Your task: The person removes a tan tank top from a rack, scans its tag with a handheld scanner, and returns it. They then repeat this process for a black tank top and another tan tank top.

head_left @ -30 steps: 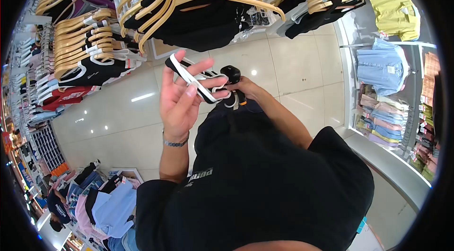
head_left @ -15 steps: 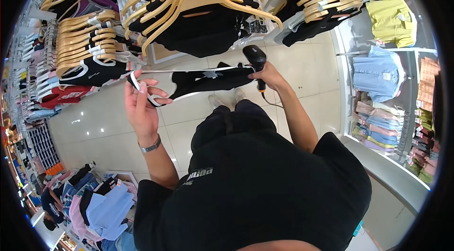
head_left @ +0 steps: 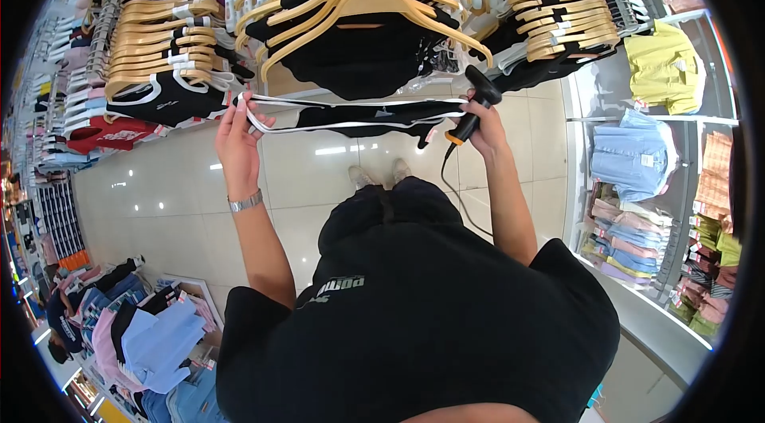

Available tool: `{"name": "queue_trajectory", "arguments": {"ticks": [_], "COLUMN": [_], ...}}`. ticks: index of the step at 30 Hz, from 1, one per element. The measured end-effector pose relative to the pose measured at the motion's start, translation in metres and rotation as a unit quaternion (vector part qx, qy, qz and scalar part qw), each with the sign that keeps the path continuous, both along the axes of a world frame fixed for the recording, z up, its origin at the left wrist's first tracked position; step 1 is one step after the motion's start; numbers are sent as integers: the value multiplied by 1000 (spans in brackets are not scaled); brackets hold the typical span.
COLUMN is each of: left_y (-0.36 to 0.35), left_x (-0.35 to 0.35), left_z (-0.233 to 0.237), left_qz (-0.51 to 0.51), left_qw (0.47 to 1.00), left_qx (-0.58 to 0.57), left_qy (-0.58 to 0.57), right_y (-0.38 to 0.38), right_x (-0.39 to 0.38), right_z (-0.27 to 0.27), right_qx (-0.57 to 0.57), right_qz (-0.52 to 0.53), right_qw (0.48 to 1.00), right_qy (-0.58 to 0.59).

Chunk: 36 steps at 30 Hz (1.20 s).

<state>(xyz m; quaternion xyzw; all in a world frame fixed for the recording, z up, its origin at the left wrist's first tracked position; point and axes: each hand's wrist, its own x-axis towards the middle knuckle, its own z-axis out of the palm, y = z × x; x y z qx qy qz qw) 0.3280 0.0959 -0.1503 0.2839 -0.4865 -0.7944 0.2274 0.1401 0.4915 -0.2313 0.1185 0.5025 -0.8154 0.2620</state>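
A black garment with white trim (head_left: 358, 116) is stretched out flat between both hands at chest height. My left hand (head_left: 237, 140), with a metal watch on the wrist, pinches its left end. My right hand (head_left: 482, 124) grips a black handheld scanner (head_left: 476, 100) with an orange base and a trailing cable, and also pins the garment's right end, where a small tag hangs. The garment hangs just below a rack of black tops on wooden hangers (head_left: 358, 17).
More racks of wooden hangers (head_left: 159, 48) with dark and red tops stand to the left, another rack (head_left: 558, 9) at upper right. Shelves of yellow and blue shirts (head_left: 653, 104) line the right wall. Folded clothes (head_left: 151, 335) lie at lower left. Glossy tiled floor underfoot.
Both hands have risen and spread apart, pulling the garment out straight and up toward the hanger rack. The scanner has tilted and moved to the right with my right hand.
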Motion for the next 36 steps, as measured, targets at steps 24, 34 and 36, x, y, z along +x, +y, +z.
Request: {"name": "queue_trajectory", "arguments": {"ticks": [24, 34, 36], "left_y": [-36, -23, -23], "left_x": [-53, -55, -60], "left_z": [-46, -14, -11], "left_qz": [-49, -75, -100], "left_qw": [993, 958, 958], "left_qx": [-80, -251, -251], "left_qy": [-72, -114, -98], "right_y": [-11, -10, -10], "right_x": [9, 13, 12], "right_z": [9, 9, 9], "right_qx": [-180, -176, -177], "right_qz": [21, 9, 11], "right_qw": [983, 984, 984], "right_qy": [-4, -8, -6]}}
